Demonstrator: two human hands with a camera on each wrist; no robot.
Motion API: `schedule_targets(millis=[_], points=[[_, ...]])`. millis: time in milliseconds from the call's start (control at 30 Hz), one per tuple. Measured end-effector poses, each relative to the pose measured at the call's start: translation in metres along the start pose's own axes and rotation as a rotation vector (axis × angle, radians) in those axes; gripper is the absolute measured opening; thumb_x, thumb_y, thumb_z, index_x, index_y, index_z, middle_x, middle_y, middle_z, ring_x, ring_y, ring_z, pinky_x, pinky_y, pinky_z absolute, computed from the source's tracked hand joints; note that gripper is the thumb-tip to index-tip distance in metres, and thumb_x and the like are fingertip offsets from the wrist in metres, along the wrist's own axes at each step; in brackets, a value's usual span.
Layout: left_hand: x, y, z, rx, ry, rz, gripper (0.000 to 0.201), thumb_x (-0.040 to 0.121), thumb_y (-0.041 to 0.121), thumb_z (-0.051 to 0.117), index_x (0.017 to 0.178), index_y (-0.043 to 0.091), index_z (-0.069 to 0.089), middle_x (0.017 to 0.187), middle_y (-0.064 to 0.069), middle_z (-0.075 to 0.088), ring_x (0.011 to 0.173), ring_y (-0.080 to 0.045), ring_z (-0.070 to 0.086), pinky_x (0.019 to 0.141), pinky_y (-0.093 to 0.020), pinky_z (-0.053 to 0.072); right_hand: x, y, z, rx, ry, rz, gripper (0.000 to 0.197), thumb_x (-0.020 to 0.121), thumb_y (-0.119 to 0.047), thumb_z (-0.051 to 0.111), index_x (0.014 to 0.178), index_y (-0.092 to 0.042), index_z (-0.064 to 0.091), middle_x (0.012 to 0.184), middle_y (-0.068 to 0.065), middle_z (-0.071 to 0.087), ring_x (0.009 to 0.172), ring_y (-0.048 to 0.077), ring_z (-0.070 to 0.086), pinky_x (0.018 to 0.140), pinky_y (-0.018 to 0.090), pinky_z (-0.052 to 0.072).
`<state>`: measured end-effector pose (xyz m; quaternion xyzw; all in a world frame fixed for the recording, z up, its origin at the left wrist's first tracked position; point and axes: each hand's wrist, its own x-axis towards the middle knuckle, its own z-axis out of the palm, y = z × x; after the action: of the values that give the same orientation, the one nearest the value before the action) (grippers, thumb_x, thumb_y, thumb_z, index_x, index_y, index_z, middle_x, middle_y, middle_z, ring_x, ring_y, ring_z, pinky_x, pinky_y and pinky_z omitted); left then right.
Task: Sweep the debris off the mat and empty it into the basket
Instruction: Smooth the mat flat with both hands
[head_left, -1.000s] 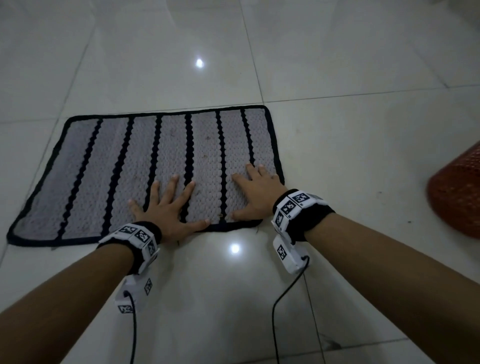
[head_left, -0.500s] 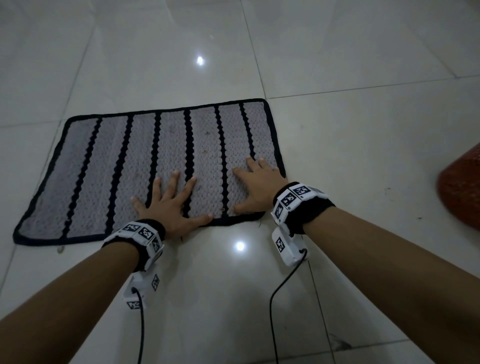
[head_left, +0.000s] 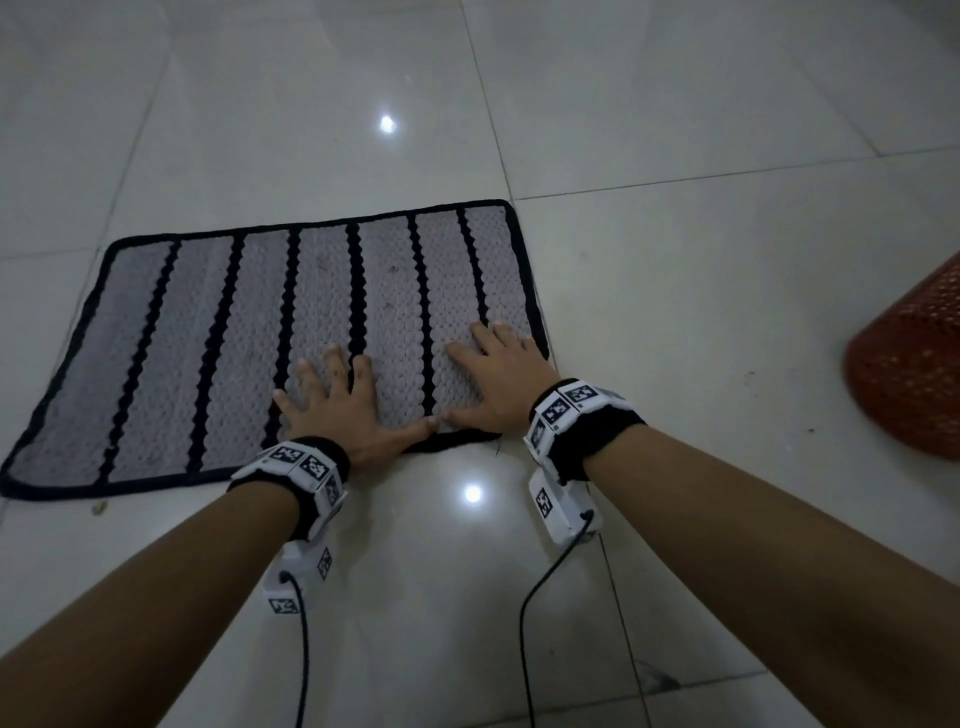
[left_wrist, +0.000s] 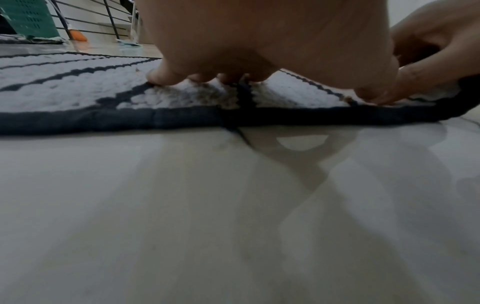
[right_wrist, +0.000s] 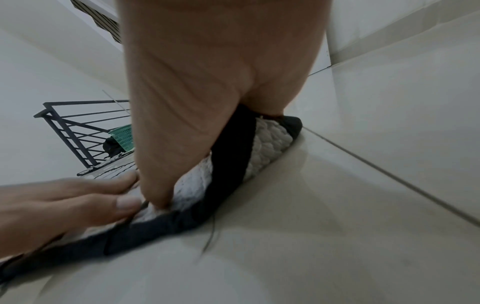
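Note:
A grey mat (head_left: 249, 364) with black stripes and a black border lies on the tiled floor. Small dark specks of debris (head_left: 393, 268) dot its middle strips. My left hand (head_left: 337, 400) lies flat on it near the front edge, fingers spread. My right hand (head_left: 498, 374) presses flat by the front right corner. The two thumbs almost touch. In the right wrist view the mat (right_wrist: 265, 148) is slightly bunched under my right hand (right_wrist: 207, 82), with my left hand (right_wrist: 64, 205) beside it. A red mesh basket (head_left: 914, 364) stands to the right.
Glossy tiled floor (head_left: 675, 286) surrounds the mat, with a crumb (head_left: 98, 506) just off the front left edge. Cables trail from both wrist units. A black railing (right_wrist: 78, 131) and a green basket (right_wrist: 123, 136) stand far behind the mat.
Both hands have stayed flat on the mat and drawn closer together, so the thumbs now nearly meet. The front edge by the right hand looks slightly gathered.

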<state>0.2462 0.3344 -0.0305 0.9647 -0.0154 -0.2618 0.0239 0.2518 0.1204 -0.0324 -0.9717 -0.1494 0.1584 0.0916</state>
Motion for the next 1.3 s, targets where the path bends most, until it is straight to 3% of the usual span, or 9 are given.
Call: schedule_targets(millis=[100,200,367,533,633,767,933,1100,1300], points=[[-0.002,0.004,0.001,-0.014,-0.010,-0.004,0.139,0.047,0.106,0.021,0.151,0.024,-0.021,0.156,-0.009,-0.033,0.142,-0.042,-0.026,0.111,-0.067,-0.011,-0.025,0.007,0.020,-0.020,0.144,-0.070,0.067,0.095,-0.057,0.038,0.151,-0.023,0.024,0.161,0.013,0.016,0.148,0.032,0.015,0.119,0.049,0.017],[-0.004,0.000,0.003,-0.027,-0.014,0.002,0.139,0.046,0.106,0.021,0.151,0.025,-0.022,0.155,-0.007,-0.035,0.142,-0.041,-0.027,0.111,-0.068,-0.009,-0.059,0.016,0.046,-0.035,0.241,-0.066,0.062,0.101,-0.048,0.023,0.155,-0.017,0.015,0.163,0.011,0.012,0.150,0.027,0.010,0.121,0.047,0.014],[-0.006,0.002,0.000,-0.017,-0.042,-0.003,0.139,0.046,0.105,0.021,0.151,0.026,-0.023,0.155,-0.007,-0.036,0.142,-0.041,-0.028,0.111,-0.068,-0.009,-0.087,0.028,0.060,-0.004,0.172,0.072,0.071,0.100,-0.054,0.015,0.155,-0.013,-0.005,0.163,0.005,-0.014,0.150,0.020,-0.013,0.123,0.045,0.004],[-0.007,0.004,-0.003,-0.016,-0.060,-0.013,0.142,0.041,0.106,0.019,0.151,0.026,-0.023,0.155,-0.006,-0.036,0.142,-0.041,-0.028,0.110,-0.069,-0.006,-0.080,0.009,0.046,-0.039,0.069,0.227,0.084,0.091,-0.062,0.000,0.153,-0.005,-0.006,0.162,0.013,-0.012,0.150,0.026,-0.011,0.121,0.047,-0.007],[-0.007,0.006,-0.004,-0.014,-0.074,-0.026,0.142,0.041,0.106,0.020,0.151,0.026,-0.023,0.155,-0.006,-0.036,0.142,-0.041,-0.027,0.110,-0.070,-0.004,-0.059,-0.001,0.028,-0.013,-0.024,0.241,0.083,0.097,-0.060,0.009,0.152,0.000,-0.008,0.161,0.019,-0.013,0.149,0.029,-0.013,0.121,0.046,-0.009],[-0.008,0.005,-0.003,-0.008,-0.067,-0.033,0.143,0.039,0.106,0.018,0.151,0.027,-0.022,0.156,-0.005,-0.035,0.142,-0.040,-0.027,0.111,-0.070,-0.004,-0.041,0.010,0.016,0.064,-0.134,0.082,0.073,0.103,-0.050,0.016,0.152,-0.004,-0.013,0.160,0.013,-0.020,0.149,0.025,-0.017,0.119,0.039,-0.009],[-0.009,0.004,-0.008,-0.016,-0.093,-0.033,0.144,0.037,0.107,0.020,0.151,0.029,-0.021,0.157,-0.003,-0.033,0.144,-0.039,-0.024,0.110,-0.070,-0.003,-0.077,0.040,0.021,0.083,-0.202,0.022,0.070,0.102,-0.050,0.014,0.150,-0.014,-0.022,0.158,0.005,-0.029,0.146,0.019,-0.023,0.119,0.040,-0.009],[-0.009,0.005,-0.010,0.000,-0.132,-0.047,0.146,0.033,0.108,0.021,0.150,0.031,-0.023,0.156,0.000,-0.034,0.144,-0.039,-0.023,0.109,-0.073,0.001,-0.105,0.054,0.008,-0.096,-0.362,0.109,0.071,0.100,-0.055,0.007,0.149,-0.013,-0.024,0.159,0.004,-0.026,0.147,0.020,-0.022,0.119,0.044,-0.014],[-0.010,0.007,-0.010,0.005,-0.137,-0.048,0.146,0.035,0.108,0.023,0.150,0.032,-0.024,0.156,0.000,-0.035,0.144,-0.039,-0.024,0.109,-0.072,0.000,-0.073,0.024,-0.002,-0.007,-0.288,-0.015,0.071,0.101,-0.053,0.011,0.151,-0.012,-0.018,0.160,0.006,-0.023,0.147,0.018,-0.021,0.121,0.044,-0.011]])
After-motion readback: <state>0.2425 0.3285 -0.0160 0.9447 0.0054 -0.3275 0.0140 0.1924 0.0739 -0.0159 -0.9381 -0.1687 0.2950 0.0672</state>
